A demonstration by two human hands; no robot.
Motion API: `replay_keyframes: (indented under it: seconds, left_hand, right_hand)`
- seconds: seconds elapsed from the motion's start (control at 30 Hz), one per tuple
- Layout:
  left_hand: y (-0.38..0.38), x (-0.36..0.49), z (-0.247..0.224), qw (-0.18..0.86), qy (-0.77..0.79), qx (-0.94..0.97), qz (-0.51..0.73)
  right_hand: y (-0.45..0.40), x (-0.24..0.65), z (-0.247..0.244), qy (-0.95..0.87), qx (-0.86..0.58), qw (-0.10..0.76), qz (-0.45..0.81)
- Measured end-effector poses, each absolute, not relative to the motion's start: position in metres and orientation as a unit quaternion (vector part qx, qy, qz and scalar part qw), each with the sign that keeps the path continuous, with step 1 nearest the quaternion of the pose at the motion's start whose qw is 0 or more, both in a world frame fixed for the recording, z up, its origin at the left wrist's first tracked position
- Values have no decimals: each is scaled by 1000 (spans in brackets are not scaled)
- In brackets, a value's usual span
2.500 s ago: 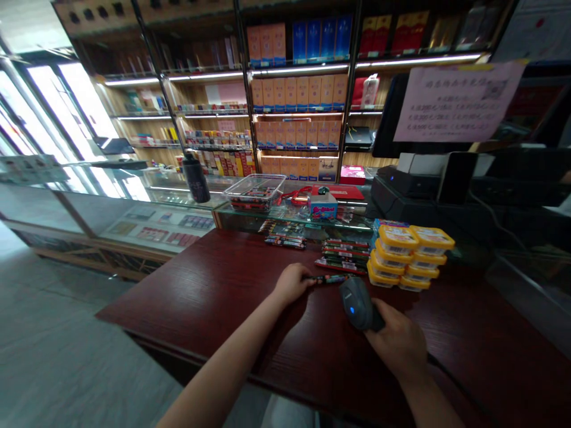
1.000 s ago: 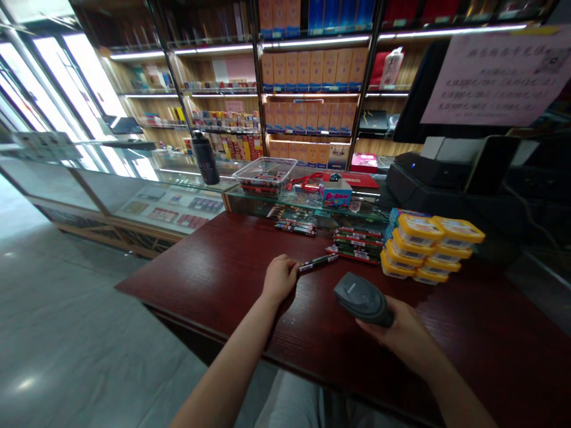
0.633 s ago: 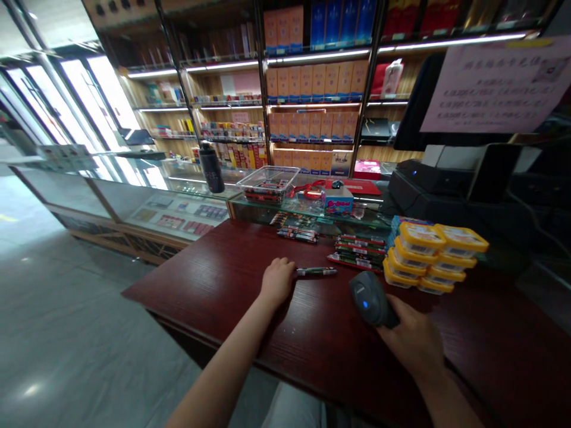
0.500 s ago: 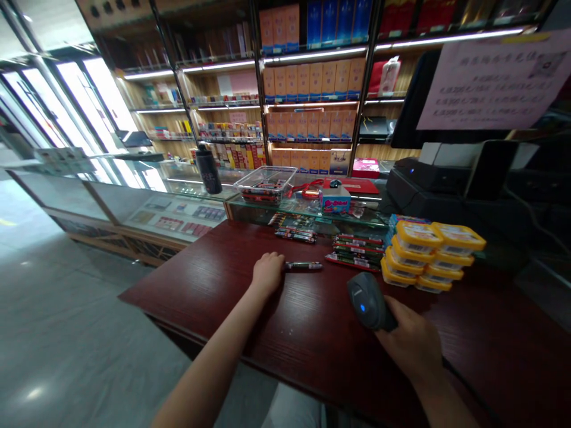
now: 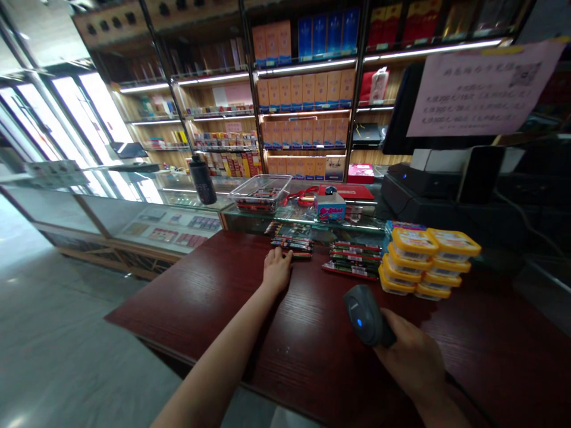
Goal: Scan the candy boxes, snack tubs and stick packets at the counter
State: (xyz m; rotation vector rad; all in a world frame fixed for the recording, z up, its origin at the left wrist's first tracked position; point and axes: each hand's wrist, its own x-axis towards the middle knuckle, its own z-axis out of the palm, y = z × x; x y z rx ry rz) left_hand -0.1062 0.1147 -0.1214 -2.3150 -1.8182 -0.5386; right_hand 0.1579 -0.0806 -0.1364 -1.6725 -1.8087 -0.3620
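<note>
My left hand (image 5: pixel 277 271) rests on the dark red desk (image 5: pixel 196 285), its fingers closed on the left end of a thin wrapped stick (image 5: pixel 300 255). Just behind it lies a small pile of similar sticks (image 5: pixel 292 242). To the right is a larger pile of green and red wrapped sticks (image 5: pixel 354 260). My right hand (image 5: pixel 413 351) grips a dark handheld scanner (image 5: pixel 364 315) with a blue light, held over the desk. Yellow-lidded tubs (image 5: pixel 413 244) stand stacked in two columns behind the scanner.
On the glass counter are a black bottle (image 5: pixel 202 180), a clear plastic box (image 5: pixel 261 193) holding sticks and a small blue and pink box (image 5: pixel 330 208). A monitor (image 5: pixel 397 113) with a pink paper sign (image 5: pixel 482 89) stands at right. The scanner's cable trails right.
My left hand has moved away from me with the stick, up to the small pile. My right hand still holds the scanner. The view has shifted slightly.
</note>
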Motion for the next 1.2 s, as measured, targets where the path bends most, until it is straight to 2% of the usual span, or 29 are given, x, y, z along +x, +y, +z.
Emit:
replay_keyframes:
  seconds: [0.23,0.37,0.47,0.73,0.97,1.2]
  left_hand:
    - [129,-89,-110,26,-608,-771,-189]
    - [115,-65,-107,1,-491,-841,-229]
    - [101,-40,-106,-35,-408,-887,-212]
    - [80,-11,-106,3,-462,-875,-144]
    - [56,-61,-102,-4,-540,-831,-131]
    - [35,-98,-109,22,-567,-805,-174]
  right_hand:
    - [-80,155,-136,-674,-652,318,-143]
    - [-80,154,-134,-672,-652,321,-141]
    - [-80,154,-133,-669,-657,323,-126]
    - [-82,155,-124,-659,-690,293,-60]
    - [-89,148,-110,-640,-721,264,-12]
    - [-86,156,-104,-626,-731,263,77]
